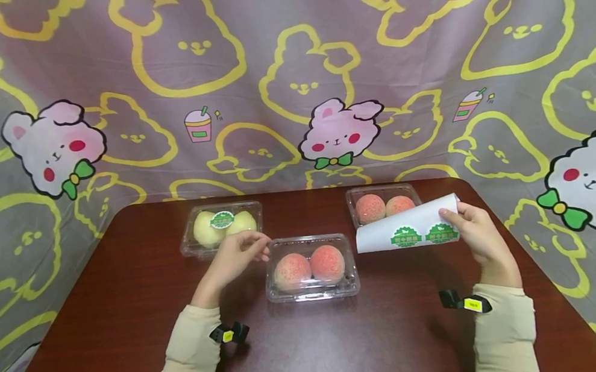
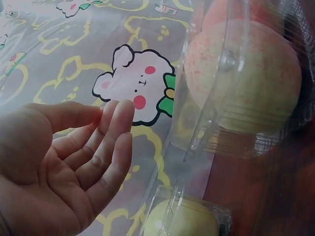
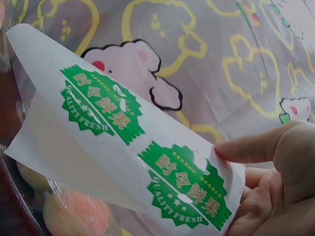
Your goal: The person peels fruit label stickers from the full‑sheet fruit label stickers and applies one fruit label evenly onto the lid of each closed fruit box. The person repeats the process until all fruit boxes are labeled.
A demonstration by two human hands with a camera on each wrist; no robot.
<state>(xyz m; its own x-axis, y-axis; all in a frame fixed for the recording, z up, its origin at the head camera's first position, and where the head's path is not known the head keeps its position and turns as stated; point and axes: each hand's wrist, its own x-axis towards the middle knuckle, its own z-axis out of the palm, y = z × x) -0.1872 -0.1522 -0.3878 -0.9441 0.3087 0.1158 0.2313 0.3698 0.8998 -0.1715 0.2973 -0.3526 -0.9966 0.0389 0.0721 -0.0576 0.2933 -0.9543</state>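
Observation:
My right hand (image 1: pixel 479 230) pinches a white sticker sheet (image 1: pixel 406 229) by its right end, thumb on the front face. Two green round labels (image 3: pixel 184 184) with jagged edges show on the curled sheet. My left hand (image 1: pixel 239 253), fingers loosely bent and thumb near the index fingertip, is just left of a clear plastic box (image 1: pixel 314 290) holding two peaches (image 1: pixel 328 264). No sticker shows on that box's lid. In the left wrist view, the left hand (image 2: pixel 83 157) has nothing visible between its fingers.
At the back left stands a clear box (image 1: pixel 192 245) of pale yellow-green fruit, bearing a green label (image 1: pixel 222 220). Another clear box (image 1: pixel 356 195) with two peaches is at the back right, partly hidden behind the sheet. A patterned curtain (image 1: pixel 267 104) surrounds the dark wooden table (image 1: pixel 348 350).

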